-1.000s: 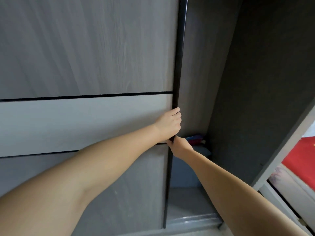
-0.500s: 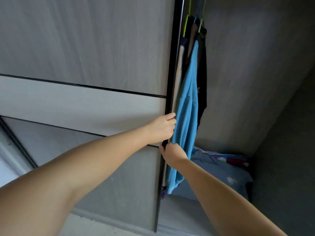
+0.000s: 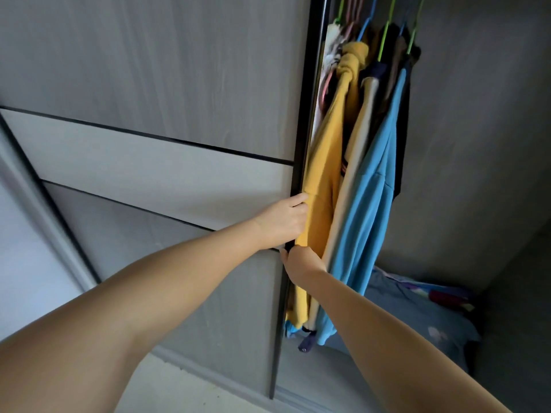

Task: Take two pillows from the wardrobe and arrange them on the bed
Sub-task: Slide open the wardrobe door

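Both hands, our left hand [image 3: 283,219] above our right hand [image 3: 301,263], grip the grey wood-grain sliding wardrobe door's black edge [image 3: 301,144]; blue patterned pillow [image 3: 417,311] lies inside.

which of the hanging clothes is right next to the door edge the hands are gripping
The yellow garment. It hangs against the dark door edge beside the left hand; the beige one and the blue shirt hang further right.
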Available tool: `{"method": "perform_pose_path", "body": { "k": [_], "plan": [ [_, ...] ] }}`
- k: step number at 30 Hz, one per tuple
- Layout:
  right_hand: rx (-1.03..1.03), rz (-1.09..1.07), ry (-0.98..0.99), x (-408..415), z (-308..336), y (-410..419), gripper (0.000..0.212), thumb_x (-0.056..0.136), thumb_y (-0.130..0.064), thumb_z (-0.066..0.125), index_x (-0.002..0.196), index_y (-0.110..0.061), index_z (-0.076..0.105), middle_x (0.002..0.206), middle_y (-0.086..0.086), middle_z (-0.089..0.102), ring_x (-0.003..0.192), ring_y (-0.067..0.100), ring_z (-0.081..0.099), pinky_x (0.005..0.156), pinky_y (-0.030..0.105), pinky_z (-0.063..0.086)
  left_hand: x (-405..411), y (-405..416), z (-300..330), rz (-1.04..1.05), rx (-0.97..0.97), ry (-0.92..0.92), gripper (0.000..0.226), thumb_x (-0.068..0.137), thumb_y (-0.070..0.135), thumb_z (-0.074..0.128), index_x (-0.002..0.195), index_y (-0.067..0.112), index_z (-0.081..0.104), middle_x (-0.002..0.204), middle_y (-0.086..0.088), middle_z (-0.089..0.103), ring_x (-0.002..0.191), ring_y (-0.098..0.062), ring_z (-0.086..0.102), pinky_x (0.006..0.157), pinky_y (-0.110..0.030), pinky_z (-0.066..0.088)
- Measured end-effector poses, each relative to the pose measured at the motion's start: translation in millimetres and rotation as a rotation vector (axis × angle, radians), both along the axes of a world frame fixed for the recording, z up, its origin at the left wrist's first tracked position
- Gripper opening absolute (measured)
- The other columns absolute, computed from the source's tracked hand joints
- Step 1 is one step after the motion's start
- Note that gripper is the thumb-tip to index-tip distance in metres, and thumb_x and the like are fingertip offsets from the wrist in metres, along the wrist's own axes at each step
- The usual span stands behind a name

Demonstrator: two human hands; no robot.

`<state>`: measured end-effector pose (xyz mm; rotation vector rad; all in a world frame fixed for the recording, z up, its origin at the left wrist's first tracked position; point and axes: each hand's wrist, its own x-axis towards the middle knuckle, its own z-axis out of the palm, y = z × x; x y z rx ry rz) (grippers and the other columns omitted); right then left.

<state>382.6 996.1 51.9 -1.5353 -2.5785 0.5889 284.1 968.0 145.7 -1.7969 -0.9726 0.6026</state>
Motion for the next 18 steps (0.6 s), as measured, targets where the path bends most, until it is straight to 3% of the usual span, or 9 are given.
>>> {"method": "perform_pose_path", "body": {
  "k": [3,5,8,13,18],
  "plan": [
    [-0.001,-0.031,0.008,1.1,1.6,-0.2,0.045,0.103,-0.036,0.027,0.099,-0.006,0.060,0.074,0.005,0.050,0.067,0.024,0.052,0.047,0.027,0.033,-0.6,-3.5,1.2,-0.012,-0.021,-0.047,0.010,0.074,0.018,0.067,0.070,0.025,0.073,0.070,0.010,0.069,0.077,-0.013,0.061,0.105,-0.034,0.043],
    [0.042,-0.032,-0.049,12.9,2.8,-1.8,0.048,0.102,-0.044,0.025,0.089,-0.009,0.055,0.077,0.005,0.056,0.073,0.026,0.057,0.050,0.026,0.036,2.2,-5.2,0.0,-0.042,-0.031,-0.128,0.007,0.076,0.024,0.066,0.077,0.023,0.073,0.076,0.007,0.070,0.082,-0.016,0.062,0.106,-0.039,0.041],
    [-0.012,-0.059,-0.083,60.4,-5.8,2.6,0.046,0.100,-0.048,0.030,0.108,-0.010,0.054,0.090,0.008,0.061,0.081,0.028,0.060,0.062,0.032,0.044,19.0,-3.5,-15.5,-0.112,-0.141,-0.321,0.030,0.083,0.040,0.062,0.094,0.013,0.066,0.089,-0.004,0.070,0.092,-0.024,0.061,0.100,-0.044,0.042],
    [-0.020,-0.251,-0.205,189.0,-37.4,-5.7,0.045,0.097,-0.047,0.037,0.123,-0.014,0.051,0.114,0.009,0.066,0.100,0.029,0.065,0.076,0.034,0.048,92.2,4.9,-75.0,-0.195,-0.392,-0.456,0.039,0.088,0.052,0.047,0.102,0.019,0.061,0.093,0.002,0.065,0.092,-0.019,0.060,0.070,-0.030,0.044],
    [0.036,-0.380,-0.269,286.3,-57.8,-15.8,0.047,0.097,-0.044,0.043,0.135,-0.017,0.042,0.133,0.008,0.055,0.126,0.027,0.049,0.093,0.038,0.044,187.4,18.8,-134.7,-0.148,-0.608,-0.640,0.038,0.093,0.043,0.045,0.113,0.011,0.051,0.113,-0.009,0.057,0.110,-0.029,0.050,0.082,-0.039,0.041]
  ]
}}
